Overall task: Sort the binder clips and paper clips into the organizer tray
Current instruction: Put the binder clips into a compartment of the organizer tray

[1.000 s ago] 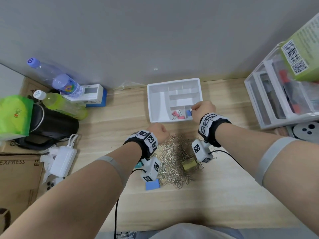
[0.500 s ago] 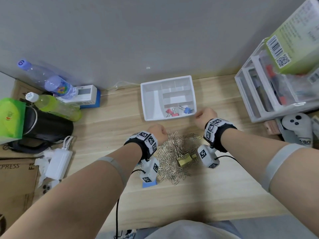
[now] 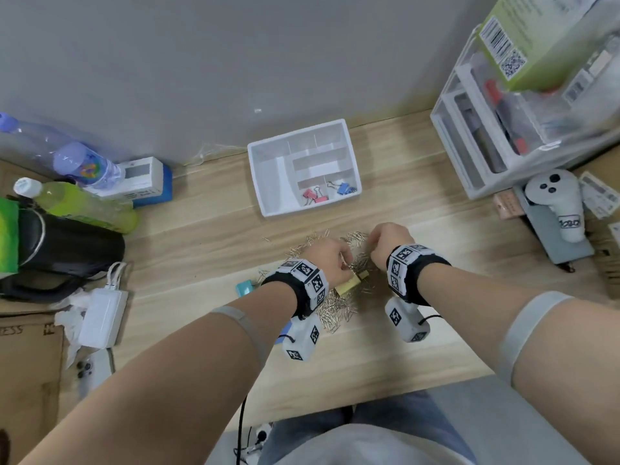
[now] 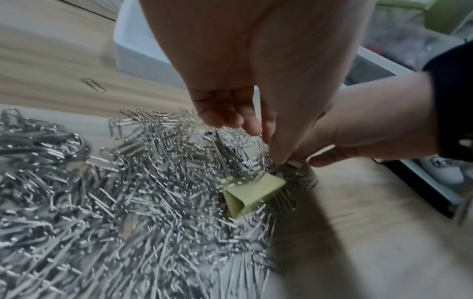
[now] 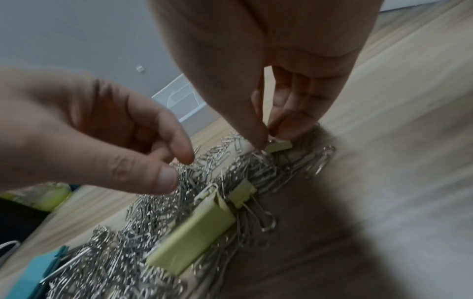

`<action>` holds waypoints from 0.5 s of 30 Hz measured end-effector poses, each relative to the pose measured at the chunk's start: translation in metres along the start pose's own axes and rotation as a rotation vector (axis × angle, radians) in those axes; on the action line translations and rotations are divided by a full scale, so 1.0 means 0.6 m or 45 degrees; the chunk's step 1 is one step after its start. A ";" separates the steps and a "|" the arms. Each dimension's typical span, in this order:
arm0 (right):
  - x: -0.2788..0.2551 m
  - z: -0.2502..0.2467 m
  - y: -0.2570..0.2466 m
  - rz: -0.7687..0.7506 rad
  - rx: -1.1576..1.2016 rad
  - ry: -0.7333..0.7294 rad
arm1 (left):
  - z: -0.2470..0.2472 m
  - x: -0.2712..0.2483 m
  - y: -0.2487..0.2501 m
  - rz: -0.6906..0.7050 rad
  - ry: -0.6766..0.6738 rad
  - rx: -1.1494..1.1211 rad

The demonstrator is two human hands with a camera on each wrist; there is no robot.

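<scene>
R hand (image 5: 268,129) is pinched, thumb + forefinger, on a small yellow-green binder clip (image 5: 279,146) at the far edge of the paper clip pile (image 4: 115,192). L hand (image 5: 107,141) is held just above the pile, fingers loosely curled, nothing gripped. Organizer tray (image 3: 268,182) is set beyond the pile; pink binder clips (image 3: 313,195) and a blue binder clip (image 3: 343,188) are already in its near compartments. Risk: paper clips may be snagged in the clip's wire handles and dragged along, so wrong items could be dropped in the tray or scattered over the desk.

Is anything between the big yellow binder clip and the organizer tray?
Nothing solid. The big yellow binder clip lies tangled in the paper clip pile, under both hands; beyond is bare desk up to the organizer tray.
</scene>
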State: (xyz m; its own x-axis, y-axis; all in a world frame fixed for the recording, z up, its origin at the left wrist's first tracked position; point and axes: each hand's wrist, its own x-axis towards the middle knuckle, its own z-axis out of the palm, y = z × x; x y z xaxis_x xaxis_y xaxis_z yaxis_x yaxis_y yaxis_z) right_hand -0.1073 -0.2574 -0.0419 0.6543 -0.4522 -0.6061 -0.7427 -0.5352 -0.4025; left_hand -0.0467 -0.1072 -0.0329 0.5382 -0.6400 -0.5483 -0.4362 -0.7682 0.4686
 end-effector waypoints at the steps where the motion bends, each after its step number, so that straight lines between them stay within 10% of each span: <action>1: -0.002 0.004 0.004 0.002 0.003 -0.009 | 0.006 0.000 0.005 0.026 0.013 0.038; 15: -0.010 0.017 0.044 -0.057 0.202 0.041 | 0.057 0.028 0.044 -0.072 -0.012 0.224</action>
State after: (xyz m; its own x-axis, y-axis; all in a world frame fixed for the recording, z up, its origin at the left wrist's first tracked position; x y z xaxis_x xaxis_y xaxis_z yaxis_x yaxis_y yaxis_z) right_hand -0.1320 -0.2614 -0.0558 0.6898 -0.4543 -0.5638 -0.7240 -0.4369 -0.5338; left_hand -0.0737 -0.1389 -0.0536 0.5589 -0.5954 -0.5771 -0.5257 -0.7927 0.3088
